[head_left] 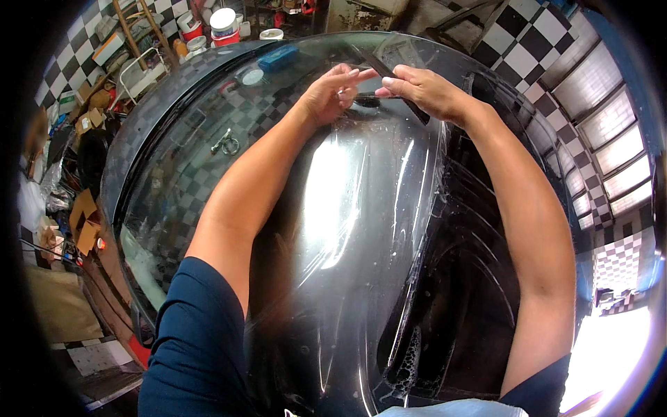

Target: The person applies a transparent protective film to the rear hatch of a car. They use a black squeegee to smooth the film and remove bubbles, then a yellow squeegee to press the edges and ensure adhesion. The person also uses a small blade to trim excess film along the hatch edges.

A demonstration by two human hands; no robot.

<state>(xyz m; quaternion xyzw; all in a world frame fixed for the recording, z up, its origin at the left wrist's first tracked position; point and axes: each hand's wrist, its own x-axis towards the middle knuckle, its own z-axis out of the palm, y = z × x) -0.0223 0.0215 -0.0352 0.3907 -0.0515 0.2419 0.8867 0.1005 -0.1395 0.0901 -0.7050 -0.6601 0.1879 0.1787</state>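
Both my arms reach over the dark, glossy roof panel (285,306) of a car. At its far end my left hand (332,94) has curled fingers, with the index finger stretched rightward. Whether it pinches anything is hard to make out. Close on its right, my right hand (425,92) is closed around a long, thin dark strip (374,62), which slants from upper left to lower right. Wet-looking clear film (365,229) with creases and streaks covers the panel. Soapy bubbles (411,361) sit along its lower right edge.
Left of the panel lies the large windshield (187,174), reflecting checkered tiles. A blue object (278,57) shows near its far edge. Cardboard boxes (85,219) and clutter stand at the left. White and red buckets (224,25) are at the back. Windowed panels (618,146) line the right.
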